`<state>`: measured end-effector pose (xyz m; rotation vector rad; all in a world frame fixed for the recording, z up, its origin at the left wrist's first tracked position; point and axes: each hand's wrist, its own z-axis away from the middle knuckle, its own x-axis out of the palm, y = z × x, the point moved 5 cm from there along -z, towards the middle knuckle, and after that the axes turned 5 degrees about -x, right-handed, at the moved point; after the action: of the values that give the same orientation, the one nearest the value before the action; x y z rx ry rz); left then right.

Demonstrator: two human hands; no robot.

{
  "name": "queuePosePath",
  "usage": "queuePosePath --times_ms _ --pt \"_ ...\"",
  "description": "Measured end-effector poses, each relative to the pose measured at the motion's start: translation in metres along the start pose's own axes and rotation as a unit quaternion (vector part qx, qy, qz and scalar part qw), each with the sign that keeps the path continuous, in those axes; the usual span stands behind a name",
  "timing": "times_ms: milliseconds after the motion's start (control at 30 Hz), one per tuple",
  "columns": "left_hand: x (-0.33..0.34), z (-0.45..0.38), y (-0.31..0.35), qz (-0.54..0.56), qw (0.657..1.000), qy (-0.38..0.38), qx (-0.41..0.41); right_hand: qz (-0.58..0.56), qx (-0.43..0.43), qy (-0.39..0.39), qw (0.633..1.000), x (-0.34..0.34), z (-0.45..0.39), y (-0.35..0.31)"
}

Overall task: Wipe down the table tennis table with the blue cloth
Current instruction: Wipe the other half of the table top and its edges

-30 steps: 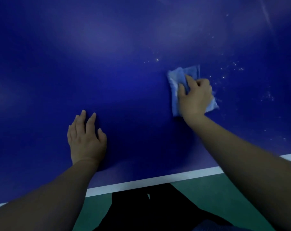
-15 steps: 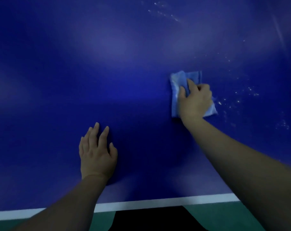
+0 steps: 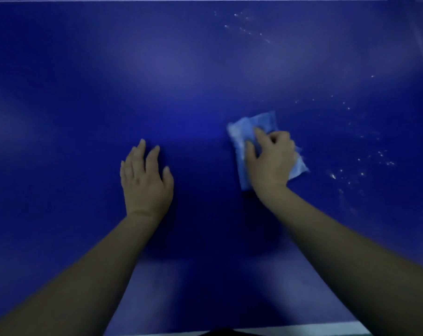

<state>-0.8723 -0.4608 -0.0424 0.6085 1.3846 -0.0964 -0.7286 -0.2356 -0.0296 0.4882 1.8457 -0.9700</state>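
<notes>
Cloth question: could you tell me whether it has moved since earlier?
Yes. The cloth has slid farther from the white edge line nearest the person, and leftward from the white specks.

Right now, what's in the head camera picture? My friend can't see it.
A person's right hand holds a crumpled blue cloth against a dark blue table tennis table. Their left hand rests flat on the table beside it. White specks dot the surface to the cloth's right.
</notes>
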Motion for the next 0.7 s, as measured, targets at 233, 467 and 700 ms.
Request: queuePosePath --times_ms 233,467,700 --pt "0.001 -0.103 0.012 -0.047 0.999 -0.016 -0.007 0.013 -0.105 -0.063 0.992 0.039 -0.122 -0.022" --pt "0.002 -0.103 0.013 -0.059 0.998 -0.01 -0.011 -0.028 -0.021 -0.018 0.999 0.038 -0.077 -0.03" --pt "0.003 -0.102 0.011 -0.049 0.999 -0.007 -0.014 0.026 -0.083 -0.062 0.994 0.074 -0.207 -0.037"
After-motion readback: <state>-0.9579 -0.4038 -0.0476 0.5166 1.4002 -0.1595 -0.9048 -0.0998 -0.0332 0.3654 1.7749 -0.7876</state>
